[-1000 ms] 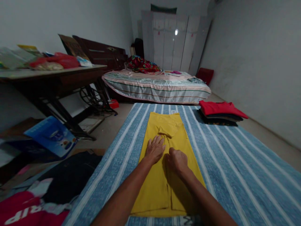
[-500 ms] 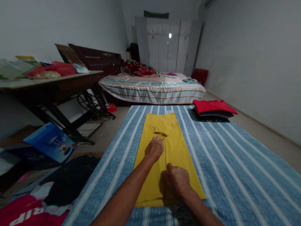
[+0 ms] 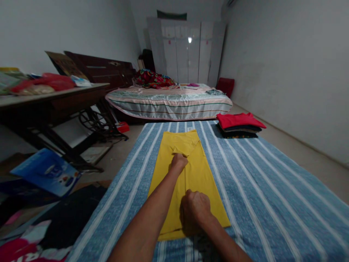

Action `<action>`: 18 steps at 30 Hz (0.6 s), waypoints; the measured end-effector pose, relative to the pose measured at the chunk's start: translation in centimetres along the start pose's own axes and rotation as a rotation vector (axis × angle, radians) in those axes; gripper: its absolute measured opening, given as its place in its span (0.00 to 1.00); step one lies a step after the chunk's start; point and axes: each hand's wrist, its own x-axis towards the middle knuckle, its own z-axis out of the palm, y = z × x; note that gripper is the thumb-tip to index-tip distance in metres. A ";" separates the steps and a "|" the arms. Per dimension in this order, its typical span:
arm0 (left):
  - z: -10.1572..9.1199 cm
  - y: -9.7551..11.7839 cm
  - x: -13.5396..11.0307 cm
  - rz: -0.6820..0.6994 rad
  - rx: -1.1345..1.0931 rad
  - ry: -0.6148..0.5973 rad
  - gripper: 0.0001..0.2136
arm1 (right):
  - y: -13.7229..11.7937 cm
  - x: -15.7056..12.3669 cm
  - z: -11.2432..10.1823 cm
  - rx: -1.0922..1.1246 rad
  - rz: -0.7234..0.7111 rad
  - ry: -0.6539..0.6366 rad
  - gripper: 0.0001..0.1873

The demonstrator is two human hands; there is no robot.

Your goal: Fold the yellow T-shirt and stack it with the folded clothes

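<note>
A yellow shirt (image 3: 200, 174) lies folded into a long rectangle, with a sleeve turned in near its far end and an edge running down its middle. My left hand (image 3: 178, 162) is closed on the cloth just below that sleeve, fingers pinched at the middle edge. Closer to me, my right hand (image 3: 198, 204) is curled into a fist over the lower part of the same edge. Its fingertips are turned under, so the cloth in them is mostly hidden. Under the shirt is a blue-and-white striped bed cover (image 3: 245, 196).
A stack of folded clothes with a red garment (image 3: 240, 120) on top sits at the far right of the cover. Leftward are a sewing-machine table (image 3: 95, 89), a blue box (image 3: 47, 173) and piled dark clothes (image 3: 71, 214). Another bed (image 3: 174, 105) stands beyond.
The view has swung slightly, so everything sits further left. My left hand has slid a little up the shirt toward the sleeve. My right fingers have curled in more tightly.
</note>
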 end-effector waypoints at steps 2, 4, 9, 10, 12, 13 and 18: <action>0.0 -0.2 0.2 -0.008 -0.018 0.004 0.15 | 0.0 0.0 -0.4 0.012 -0.014 -0.014 0.11; 0.0 -0.5 0.3 -0.013 -0.029 0.011 0.14 | 0.0 -0.1 -0.7 0.026 -0.021 -0.020 0.12; -0.1 -0.8 0.0 -0.018 -0.049 0.015 0.10 | 0.0 0.0 -0.8 0.062 -0.032 -0.008 0.12; -0.2 -0.7 0.0 -0.019 -0.051 0.010 0.09 | 0.0 0.1 -0.7 0.062 -0.034 -0.009 0.11; -0.3 -0.7 -0.1 -0.016 -0.049 -0.003 0.08 | 0.0 0.1 -0.6 0.061 -0.040 -0.009 0.11; -0.3 -0.6 -0.1 -0.012 -0.045 -0.009 0.08 | 0.0 0.0 -0.5 0.061 -0.042 -0.009 0.11; -0.5 -0.3 -0.3 0.032 -0.013 0.044 0.11 | 0.1 -0.2 -0.8 0.054 -0.056 -0.024 0.11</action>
